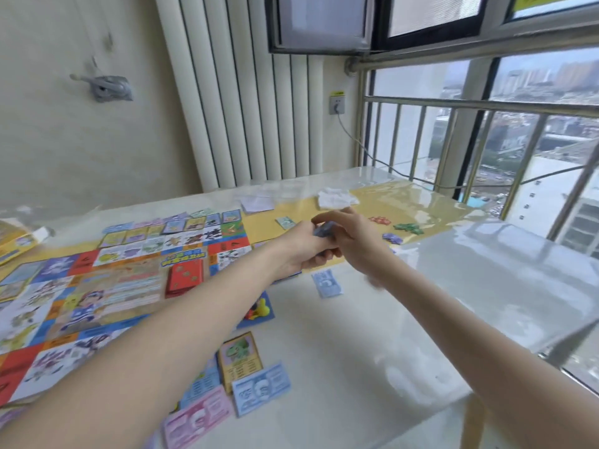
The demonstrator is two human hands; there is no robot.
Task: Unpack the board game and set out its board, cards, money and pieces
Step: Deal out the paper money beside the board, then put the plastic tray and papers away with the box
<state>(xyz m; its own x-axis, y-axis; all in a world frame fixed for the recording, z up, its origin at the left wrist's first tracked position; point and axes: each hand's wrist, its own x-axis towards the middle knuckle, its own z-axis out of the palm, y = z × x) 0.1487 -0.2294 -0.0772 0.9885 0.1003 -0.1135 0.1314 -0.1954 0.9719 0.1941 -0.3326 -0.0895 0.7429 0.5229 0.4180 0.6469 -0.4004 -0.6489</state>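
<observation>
Glossy pale desk (372, 335), smooth and reflective. Nearest: pink note (197, 419), blue note (261, 388) and a yellow-framed card (240, 358), all flat paper. Left of the grip: colourful square-tiled board (97, 286) carrying a red card stack (184, 277). Left hand (303, 247) and right hand (355, 241) meet, both curled on a small blue-grey wad of notes (324, 229). Beyond: crumpled white wrapper (335, 197), ribbed white radiator (246, 102), railed window (502, 134).

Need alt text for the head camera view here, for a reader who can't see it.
A person's left hand and right hand together hold a small stack of blue paper money above a glossy table. The colourful game board lies to the left with a red card deck on it; loose blue and pink notes and cards lie nearby.
</observation>
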